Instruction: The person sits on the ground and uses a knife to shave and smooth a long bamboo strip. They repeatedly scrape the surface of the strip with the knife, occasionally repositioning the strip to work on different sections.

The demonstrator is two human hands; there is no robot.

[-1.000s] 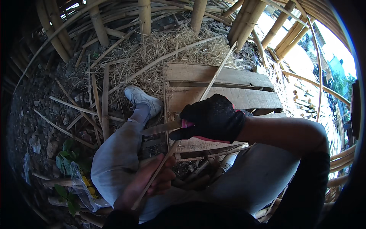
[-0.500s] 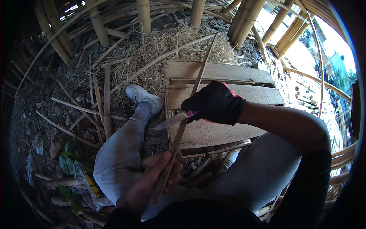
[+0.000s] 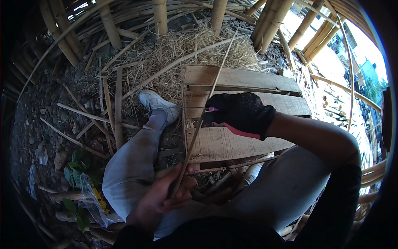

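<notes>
My bare left hand [image 3: 166, 193] is wrapped round the lower end of a long, thin bamboo strip [image 3: 194, 143]. The strip slants up and away from me, over the wooden pallet. In a black and pink glove, my right hand [image 3: 242, 114] closes round a knife [image 3: 188, 108], whose handle is mostly hidden in the fingers. Its blade shows edge-on as a thin line pointing left, crossing the strip at about its middle. The gloved fingers are close to the strip; whether they also touch it I cannot tell.
The slatted wooden pallet [image 3: 236, 143] lies between my legs. Beyond it is a heap of shavings [image 3: 178, 56] below upright bamboo poles [image 3: 160, 18]. Loose bamboo strips [image 3: 118, 108] litter the ground at left, near a clear plastic bag [image 3: 93, 203] and green leaves [image 3: 74, 172].
The knife blade has turned from showing its flat side to edge-on, and its tip has risen. My right hand has shifted slightly right. The strip has rolled to a narrower side in my left hand.
</notes>
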